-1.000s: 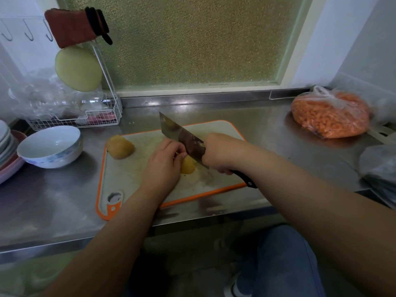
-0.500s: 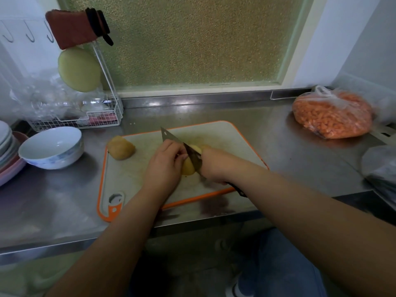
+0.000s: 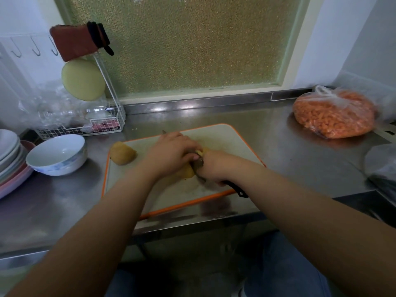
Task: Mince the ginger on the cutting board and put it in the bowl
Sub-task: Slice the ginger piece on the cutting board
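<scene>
While held by left hand (image 3: pixel 171 155), one ginger piece (image 3: pixel 186 171) cut; knife (image 3: pixel 234 187) gripped in right hand (image 3: pixel 214 166); second ginger piece (image 3: pixel 122 152) apart on cutting board (image 3: pixel 235 142).

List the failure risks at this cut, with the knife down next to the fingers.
1. The left hand covers the yellow ginger piece right against the steel cleaver blade; fingers could get nicked.
2. The orange-rimmed cutting board lies on smooth steel counter and might slide.
3. The loose second ginger chunk sits at the board's edge and could roll off.
</scene>
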{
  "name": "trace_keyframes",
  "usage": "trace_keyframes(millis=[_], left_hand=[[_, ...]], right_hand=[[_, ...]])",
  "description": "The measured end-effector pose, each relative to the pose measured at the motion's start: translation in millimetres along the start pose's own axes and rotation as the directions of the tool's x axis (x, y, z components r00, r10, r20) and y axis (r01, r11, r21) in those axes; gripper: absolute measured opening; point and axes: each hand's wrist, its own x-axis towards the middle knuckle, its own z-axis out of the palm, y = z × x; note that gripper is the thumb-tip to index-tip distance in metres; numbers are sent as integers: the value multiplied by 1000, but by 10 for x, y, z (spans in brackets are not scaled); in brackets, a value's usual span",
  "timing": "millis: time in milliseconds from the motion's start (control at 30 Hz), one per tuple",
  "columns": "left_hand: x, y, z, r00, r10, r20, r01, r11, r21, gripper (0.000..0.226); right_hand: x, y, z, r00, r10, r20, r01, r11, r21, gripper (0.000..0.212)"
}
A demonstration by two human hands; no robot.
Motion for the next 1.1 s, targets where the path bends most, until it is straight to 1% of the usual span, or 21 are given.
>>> trace_keyframes(millis=[67, 167, 233, 300, 333, 367, 400, 467, 500, 533, 567, 600, 633, 700, 733, 833, 900, 1000, 1100], left_hand=[[139, -9, -145, 985, -61, 163, 62, 998, -4, 21], [294, -36, -305, 925, -85, 371, 127, 988, -91, 11], [361, -34, -362, 883, -60, 465, 151, 975, -161, 11], [413, -41, -409, 847, -31, 531, 164, 965, -205, 11], [436, -51, -430, 841, -22, 541, 174, 957, -231, 10], [462, -73, -445, 855, -19, 519, 181, 947, -264, 7], [490, -97, -462, 885, -31, 465, 196, 930, -310, 3], [561, -135, -473, 945, -80, 316, 210, 892, -401, 8], [594, -143, -463, 959, -91, 268, 194, 900, -389, 6], [625, -136, -453, 963, -79, 257, 164, 930, -330, 4], [654, -127, -427, 957, -49, 286, 120, 964, -238, 6], [680, -136, -385, 939, -21, 342, 75, 987, -143, 7], [700, -143, -346, 907, -13, 420, 42, 997, -60, 10], [743, -160, -294, 830, -25, 558, -3, 999, 50, 17], [768, -166, -287, 797, -35, 603, -20, 996, 84, 21], [827, -157, -309, 727, -74, 683, -3, 994, 110, 29], [851, -148, -308, 702, -77, 708, 9, 995, 99, 27], [855, -135, -265, 693, -83, 716, 21, 995, 96, 10], [832, -144, -257, 706, -102, 701, 77, 995, 67, 29]], right_hand=[[-31, 15, 17, 1000, 27, 13, -28, 998, 57, 21], [-67, 1, 40, 999, 44, 7, -44, 995, 85, 28], [-94, -10, 37, 1000, 29, 5, -29, 998, 60, 32], [-93, 15, 48, 1000, 17, -11, -16, 999, 49, 32], [-86, 26, 59, 1000, 17, -21, -16, 999, 41, 31], [-83, 26, 69, 999, 17, -30, -16, 999, 37, 30], [-72, 30, 80, 999, 18, -30, -17, 999, 37, 29], [-63, 34, 80, 1000, 23, -7, -23, 999, 29, 25], [-66, 33, 69, 1000, 24, 2, -24, 999, 29, 24], [-64, 36, 62, 1000, 22, 3, -22, 999, 30, 25], [-65, 40, 57, 1000, 15, -1, -15, 999, 31, 26], [-65, 39, 56, 1000, 10, -2, -10, 1000, 27, 27], [-66, 38, 60, 1000, 8, -4, -8, 1000, 23, 27], [-63, 33, 67, 1000, 13, -5, -13, 1000, 17, 27], [-66, 23, 68, 1000, 11, -5, -11, 1000, 11, 28], [-71, -3, 73, 1000, 6, -6, -6, 1000, 0, 31], [-72, -5, 74, 1000, 5, -8, -5, 1000, 0, 30], [-70, 1, 65, 1000, 13, -9, -13, 1000, 2, 29], [-51, 5, 51, 1000, 22, 12, -22, 999, -27, 28]])
